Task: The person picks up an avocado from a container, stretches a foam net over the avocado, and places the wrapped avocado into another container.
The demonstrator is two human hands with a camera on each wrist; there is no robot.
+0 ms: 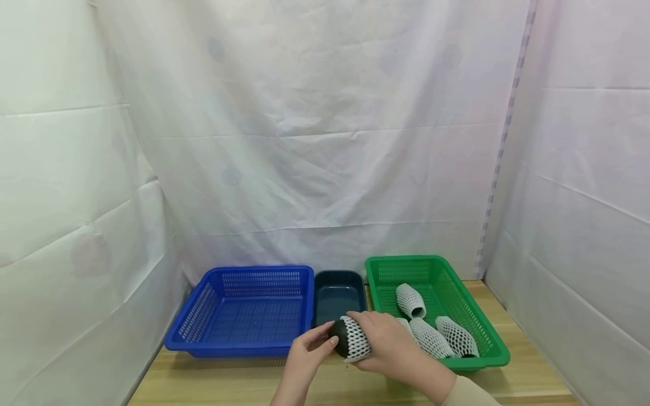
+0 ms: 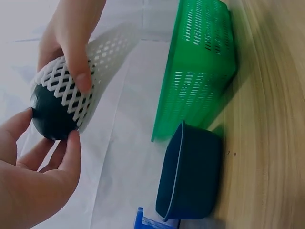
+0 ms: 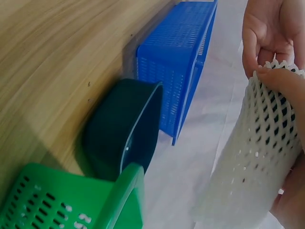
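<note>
A dark, smooth, egg-shaped avocado [image 2: 53, 112] pokes out of one end of a white foam net sleeve [image 1: 357, 340]. Both hands hold it up in front of the baskets. My left hand [image 1: 307, 353] pinches the bare dark end between thumb and fingertips. From the other side, my right hand [image 1: 388, 345] grips the sleeve around the fruit, its thumb lying along the mesh in the left wrist view. The sleeve's loose tail [image 3: 238, 191] extends past the right hand. Inside the net, most of the fruit is hidden.
To the right, a green basket [image 1: 469, 304] holds several net-sleeved dark fruits [image 1: 410, 300]. A blue basket [image 1: 238, 345] stands at left, with a small dark teal bin [image 1: 339, 276] between the two. All stand on a wooden table [image 1: 228, 378], with white cloth [image 1: 325, 169] behind and at both sides.
</note>
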